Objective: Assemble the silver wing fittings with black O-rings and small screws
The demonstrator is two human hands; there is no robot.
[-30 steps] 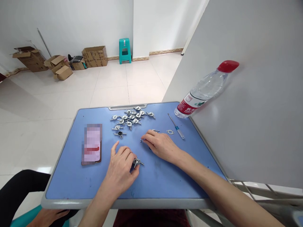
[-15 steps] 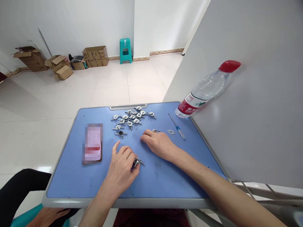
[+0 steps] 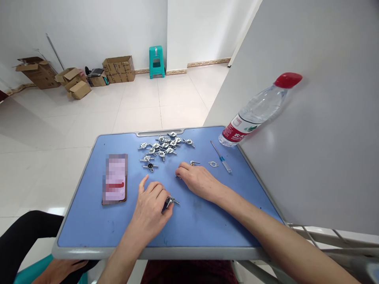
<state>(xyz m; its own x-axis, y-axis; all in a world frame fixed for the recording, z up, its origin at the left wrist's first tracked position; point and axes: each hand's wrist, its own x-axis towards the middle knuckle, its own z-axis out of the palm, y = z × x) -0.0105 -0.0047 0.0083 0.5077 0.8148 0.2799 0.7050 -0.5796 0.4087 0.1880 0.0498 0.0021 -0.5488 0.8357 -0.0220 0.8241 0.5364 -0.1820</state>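
Note:
Between thumb and fingers, my left hand (image 3: 151,205) grips a small metal flange fitting (image 3: 170,201) with a stud sticking out to the right; its index finger is lifted. Farther up and to the right, my right hand (image 3: 195,178) is closed at the tabletop with its fingertips pressed together. A bit of metal shows under those fingertips, too small to name. Just behind the right knuckles lies a metal piece with a pin (image 3: 194,163). A flat gasket-shaped plate (image 3: 213,164) and a screwdriver (image 3: 222,159) with a clear blue handle lie farther right.
Several similar fittings (image 3: 162,146) are heaped toward the table's far edge. A phone (image 3: 115,179) lies on the left of the blue table (image 3: 85,221). A water bottle (image 3: 248,114) leans on the grey panel at right. Another person's leg (image 3: 32,227) is at lower left.
Both hands stay almost in place, the left still on its fitting. The view has shifted very slightly.

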